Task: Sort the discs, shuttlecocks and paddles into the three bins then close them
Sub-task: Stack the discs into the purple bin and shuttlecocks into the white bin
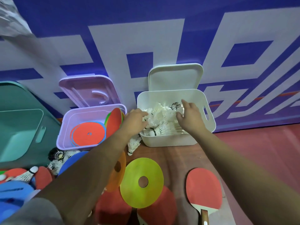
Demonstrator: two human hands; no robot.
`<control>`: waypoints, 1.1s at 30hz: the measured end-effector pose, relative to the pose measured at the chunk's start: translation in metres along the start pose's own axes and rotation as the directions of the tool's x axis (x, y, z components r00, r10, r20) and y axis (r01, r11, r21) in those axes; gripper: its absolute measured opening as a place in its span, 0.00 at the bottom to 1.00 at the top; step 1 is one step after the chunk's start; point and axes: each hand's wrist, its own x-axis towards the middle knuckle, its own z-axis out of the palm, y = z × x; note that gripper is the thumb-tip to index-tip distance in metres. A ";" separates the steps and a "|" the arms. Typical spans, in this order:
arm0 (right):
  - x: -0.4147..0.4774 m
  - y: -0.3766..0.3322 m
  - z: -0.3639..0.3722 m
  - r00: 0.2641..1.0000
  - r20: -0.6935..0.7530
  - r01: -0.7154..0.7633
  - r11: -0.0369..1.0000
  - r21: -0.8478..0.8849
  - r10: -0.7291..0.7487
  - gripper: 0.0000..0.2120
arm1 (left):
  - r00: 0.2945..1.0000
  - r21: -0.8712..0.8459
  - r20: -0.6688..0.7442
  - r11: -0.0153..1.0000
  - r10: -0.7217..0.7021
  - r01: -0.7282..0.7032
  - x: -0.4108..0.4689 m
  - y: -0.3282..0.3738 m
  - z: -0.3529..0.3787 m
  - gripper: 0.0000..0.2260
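I count three open bins (211, 111), my left hand (135, 119) and right hand (190, 116) in the white one among shuttlecocks (159, 125), fingers' grip unclear, wooden bench (178, 156), blue wall (146, 30) behind.

Bare forearms, a grey sleeve (32, 213) at the left upper arm.

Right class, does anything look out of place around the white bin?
Yes: one shuttlecock lies outside, on the table by the white bin, while the rest sit inside. Both hands are over that bin.
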 end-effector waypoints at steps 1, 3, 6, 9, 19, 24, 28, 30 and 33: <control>-0.004 -0.007 -0.003 0.999 -0.035 0.041 0.999 0.014 -0.040 0.26 | 0.998 -0.093 -0.055 0.996 -0.012 0.007 -0.006 -0.005 -0.009 0.15; -0.015 -0.028 -0.008 0.989 -0.077 0.135 0.988 0.079 -0.129 0.21 | 0.990 -0.200 -0.137 0.980 -0.038 0.010 -0.022 -0.015 -0.030 0.11; -0.042 -0.065 -0.004 0.979 -0.055 0.202 0.958 0.201 -0.195 0.17 | 0.984 -0.303 -0.152 0.952 -0.090 0.040 -0.059 -0.036 -0.052 0.08; -0.076 -0.097 0.015 0.964 -0.032 0.263 0.923 0.280 -0.265 0.13 | 0.984 -0.385 -0.123 0.920 -0.129 0.072 -0.108 -0.058 -0.056 0.07; -0.173 -0.160 0.136 0.920 0.343 0.072 0.942 0.327 -0.190 0.13 | 0.927 -0.168 -0.123 0.928 -0.354 0.332 -0.248 -0.170 -0.018 0.12; -0.198 -0.192 0.189 0.820 0.571 -0.089 0.977 0.193 -0.038 0.16 | 0.838 -0.110 0.081 0.831 -0.540 0.546 -0.274 -0.203 -0.011 0.24; -0.208 -0.205 0.206 0.819 0.574 -0.059 0.989 0.132 -0.027 0.08 | 0.832 -0.173 0.223 0.820 -0.507 0.546 -0.276 -0.212 -0.004 0.25; -0.207 -0.204 0.205 0.851 0.524 -0.053 0.990 0.130 -0.023 0.06 | 0.836 -0.241 0.189 0.801 -0.515 0.548 -0.279 -0.218 -0.003 0.23; -0.199 -0.197 0.189 0.901 0.432 -0.076 0.971 0.227 -0.031 0.13 | 0.844 -0.304 -0.020 0.807 -0.536 0.506 -0.283 -0.229 -0.006 0.21</control>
